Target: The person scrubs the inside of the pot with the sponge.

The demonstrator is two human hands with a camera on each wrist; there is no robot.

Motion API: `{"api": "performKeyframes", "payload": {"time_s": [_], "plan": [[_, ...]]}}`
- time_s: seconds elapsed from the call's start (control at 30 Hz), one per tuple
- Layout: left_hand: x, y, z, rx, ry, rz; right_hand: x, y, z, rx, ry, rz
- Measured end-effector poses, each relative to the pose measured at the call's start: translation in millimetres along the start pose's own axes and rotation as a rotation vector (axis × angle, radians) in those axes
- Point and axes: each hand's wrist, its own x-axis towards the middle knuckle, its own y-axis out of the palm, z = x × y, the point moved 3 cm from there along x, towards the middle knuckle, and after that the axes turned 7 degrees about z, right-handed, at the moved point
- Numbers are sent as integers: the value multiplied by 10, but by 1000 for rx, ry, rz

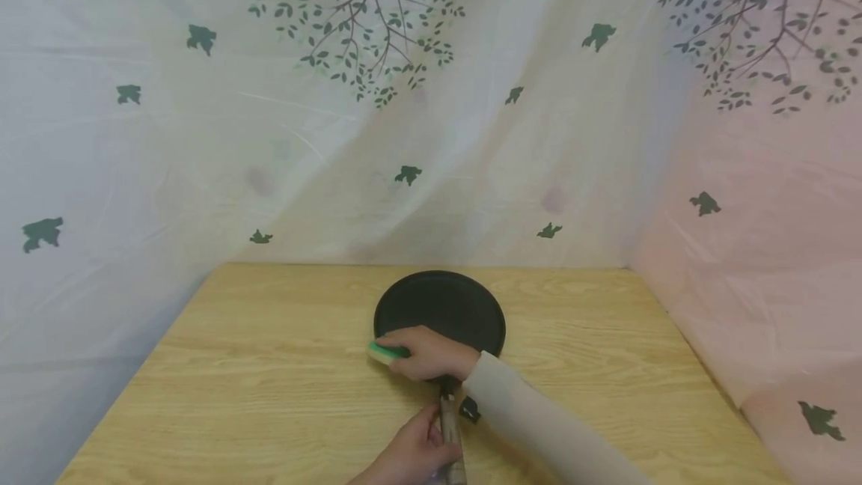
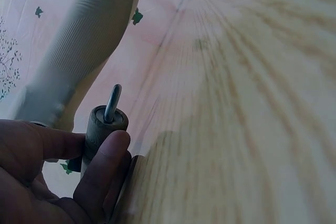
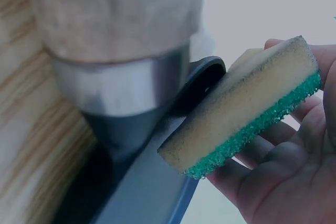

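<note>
A flat black frying pan lies on the wooden table, its handle pointing toward me. My left hand holds that handle between thumb and fingers; the handle's end, with a metal hanging loop, shows in the left wrist view. With my right hand I grip a sponge at the pan's near left rim. In the right wrist view the sponge's pale soft side faces the pan, and its green scouring layer faces my palm.
The wood-grain table extends on both sides of the pan. A small black object shows beside the handle, close under the right sleeve. Pale cloth with printed leaves and birds hangs behind the table and along its sides.
</note>
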Motion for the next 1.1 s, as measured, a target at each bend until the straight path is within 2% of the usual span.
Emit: {"api": "performKeyframes", "payload": {"time_s": [0.2, 0.33, 0.53, 0.6, 0.83, 0.97, 1.1], "plan": [[42, -18, 96, -41, -35, 9, 65, 13, 21, 28, 20, -26], [49, -5, 107, -69, -48, 13, 118, 17, 8, 51, 60, -33], [52, -15, 120, -58, -82, 7, 194, 10, 0, 53, 103, -27], [26, -11, 86, -56, -89, 9, 217, 3, 11, 41, 106, -20], [-206, 70, -349, 54, 31, 30, 305, -40, -2, 59, 134, -20], [-242, 91, -459, 69, 5, 14, 348, -70, -23, 104, 165, -43], [-250, 116, -511, 69, 17, -8, 388, -92, -46, 128, 179, -59]]}}
